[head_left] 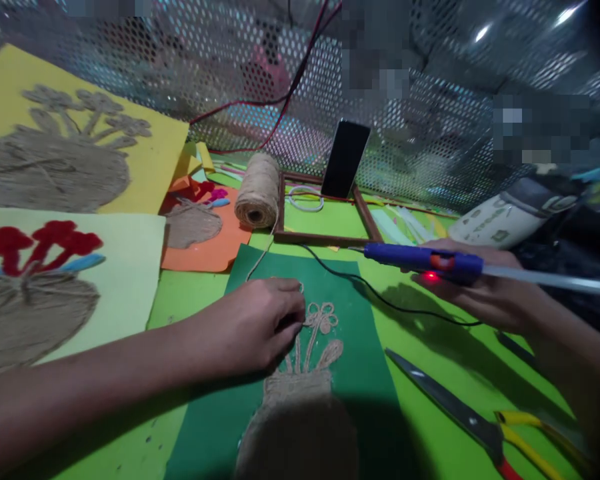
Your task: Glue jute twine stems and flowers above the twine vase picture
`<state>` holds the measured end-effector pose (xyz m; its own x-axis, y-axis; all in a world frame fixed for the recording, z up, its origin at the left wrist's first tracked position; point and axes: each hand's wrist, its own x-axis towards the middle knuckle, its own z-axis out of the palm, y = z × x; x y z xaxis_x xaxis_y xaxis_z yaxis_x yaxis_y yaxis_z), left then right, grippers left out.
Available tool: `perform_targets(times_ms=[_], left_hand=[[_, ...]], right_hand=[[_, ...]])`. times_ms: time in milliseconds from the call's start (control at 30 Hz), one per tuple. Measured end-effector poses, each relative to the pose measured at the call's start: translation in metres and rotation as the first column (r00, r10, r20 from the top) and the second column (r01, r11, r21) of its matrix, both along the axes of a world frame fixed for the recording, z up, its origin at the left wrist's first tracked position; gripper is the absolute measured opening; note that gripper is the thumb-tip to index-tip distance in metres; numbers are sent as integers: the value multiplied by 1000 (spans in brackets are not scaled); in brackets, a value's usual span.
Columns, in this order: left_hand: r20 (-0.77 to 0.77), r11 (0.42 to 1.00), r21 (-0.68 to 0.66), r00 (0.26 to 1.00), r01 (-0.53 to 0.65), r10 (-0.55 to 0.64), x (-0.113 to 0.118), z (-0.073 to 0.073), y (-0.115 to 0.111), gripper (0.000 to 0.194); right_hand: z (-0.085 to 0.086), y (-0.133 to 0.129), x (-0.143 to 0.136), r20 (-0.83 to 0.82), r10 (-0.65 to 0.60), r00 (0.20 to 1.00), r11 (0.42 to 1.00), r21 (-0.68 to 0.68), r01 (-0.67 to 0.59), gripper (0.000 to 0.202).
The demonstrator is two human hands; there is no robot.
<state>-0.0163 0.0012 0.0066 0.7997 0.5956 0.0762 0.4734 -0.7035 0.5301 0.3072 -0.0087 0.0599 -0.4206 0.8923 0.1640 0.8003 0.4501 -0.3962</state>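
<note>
My left hand [263,323] is closed at the upper part of a green sheet [210,400], with its fingertips pinching jute twine [260,263] that runs down from a spool [257,190]. On that sheet, a twine vase [297,427] carries stems, a leaf and a looped twine flower [323,317] just right of my fingers. My right hand [475,293] grips a blue hot glue gun [420,260], held above the table with its nozzle pointing left. A glue stick [550,277] sticks out of its back, and a red light glows under it.
Scissors [445,400] lie at the lower right. Behind the sheet are a brown frame [325,238], a leaning phone [346,160] and a tilted bottle [505,213]. Yellow [160,133], pale [125,267] and orange [230,247] sheets with vase pictures lie left. A black cord [380,297] crosses the table.
</note>
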Motion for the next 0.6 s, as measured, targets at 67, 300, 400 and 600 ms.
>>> perform_targets(times_ms=[67,300,400,600], left_hand=[[-10,1000,5,1000,-6,6,0,-2,0,16],[11,998,50,999,-33,32,-1,-7,0,19],[17,998,54,1000,-27,26,-2,-7,0,17],[39,999,26,999,-30,29,-2,-6,0,14]], right_hand=[[-4,8,7,17,12,1000,983,181,-15,25],[-29,33,12,204,48,978,881,452,-138,32],[-39,33,4,227,64,972,876,454,-164,30],[-41,8,-7,156,138,978,874,445,-195,28]])
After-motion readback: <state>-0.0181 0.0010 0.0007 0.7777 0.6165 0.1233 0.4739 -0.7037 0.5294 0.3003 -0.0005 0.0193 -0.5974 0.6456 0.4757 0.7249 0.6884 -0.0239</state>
